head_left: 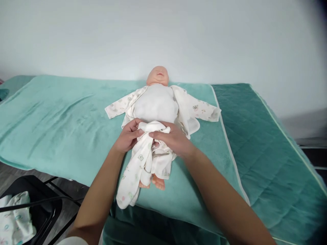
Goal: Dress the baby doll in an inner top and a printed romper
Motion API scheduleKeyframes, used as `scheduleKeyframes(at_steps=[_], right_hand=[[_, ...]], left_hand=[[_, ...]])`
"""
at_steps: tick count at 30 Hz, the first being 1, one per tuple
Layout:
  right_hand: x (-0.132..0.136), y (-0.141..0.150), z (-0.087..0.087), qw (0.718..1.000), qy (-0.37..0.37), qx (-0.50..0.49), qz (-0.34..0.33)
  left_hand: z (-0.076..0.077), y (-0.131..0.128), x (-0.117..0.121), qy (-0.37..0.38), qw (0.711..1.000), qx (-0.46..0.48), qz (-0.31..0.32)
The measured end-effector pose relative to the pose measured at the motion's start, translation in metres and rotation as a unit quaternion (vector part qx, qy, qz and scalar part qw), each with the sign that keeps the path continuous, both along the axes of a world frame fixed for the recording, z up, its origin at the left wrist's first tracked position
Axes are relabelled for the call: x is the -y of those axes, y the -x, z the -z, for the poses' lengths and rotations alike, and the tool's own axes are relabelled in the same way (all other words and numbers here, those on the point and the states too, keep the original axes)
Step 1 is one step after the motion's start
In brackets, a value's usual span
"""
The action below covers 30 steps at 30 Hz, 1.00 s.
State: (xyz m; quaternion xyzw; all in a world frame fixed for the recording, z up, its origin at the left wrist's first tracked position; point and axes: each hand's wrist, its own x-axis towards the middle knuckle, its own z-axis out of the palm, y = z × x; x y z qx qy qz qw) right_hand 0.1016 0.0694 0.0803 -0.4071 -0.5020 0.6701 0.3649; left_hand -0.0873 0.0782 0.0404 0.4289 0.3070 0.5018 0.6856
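Note:
A baby doll (155, 98) lies on its back, head away from me, its bare feet showing near the edge of the bed. An open white baby jacket (203, 109) with small printed animals covers its arms, which are spread to both sides. Over the doll's hips and legs I hold white printed baby pants (138, 161), bunched at the top. My left hand (129, 136) grips the left side of the bunched cloth, thumb on top. Opposite it, my right hand (175, 137) pinches the right side. The pants' long legs hang toward me at lower left. Cloth hides the doll's upper legs.
A light green blanket (63, 119) covers the bed under the doll, with a darker quilted cover (258, 146) to the right. Behind stands a white wall (102, 37). At lower left, a black chair (47, 200) carries a folded printed cloth (19, 217).

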Motion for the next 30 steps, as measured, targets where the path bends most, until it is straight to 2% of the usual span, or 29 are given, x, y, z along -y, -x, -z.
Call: scheduleKeyframes(at_steps=[4,7,12,17,20,23,26,30], right_hand=[[-0.002,-0.002,0.002,0.999,0.005,-0.047,0.022],[-0.002,-0.003,0.003,0.997,0.004,-0.079,0.021],[-0.004,-0.007,0.001,0.997,-0.019,-0.069,0.000],[-0.004,-0.013,-0.006,0.995,-0.074,-0.007,-0.063],[-0.001,-0.014,-0.012,0.985,-0.112,0.059,-0.117],[0.003,-0.014,-0.014,0.974,-0.111,0.103,-0.165],[0.006,-0.010,-0.008,0.992,-0.066,0.061,-0.094],[0.003,-0.004,0.003,0.998,0.010,-0.056,0.035]], left_hand=[[0.001,0.002,0.000,-0.014,0.999,-0.032,0.020],[0.002,0.006,0.000,-0.029,0.995,-0.070,0.061],[0.004,0.012,0.001,-0.045,0.988,-0.111,0.101],[0.007,0.009,0.002,-0.041,0.996,-0.075,0.037],[0.004,0.004,0.006,-0.032,0.998,-0.048,-0.009],[-0.002,0.000,0.010,-0.037,0.999,-0.018,-0.031],[-0.006,-0.001,0.012,-0.034,0.998,-0.035,-0.046],[-0.008,0.001,0.012,-0.023,0.996,-0.079,0.024]])
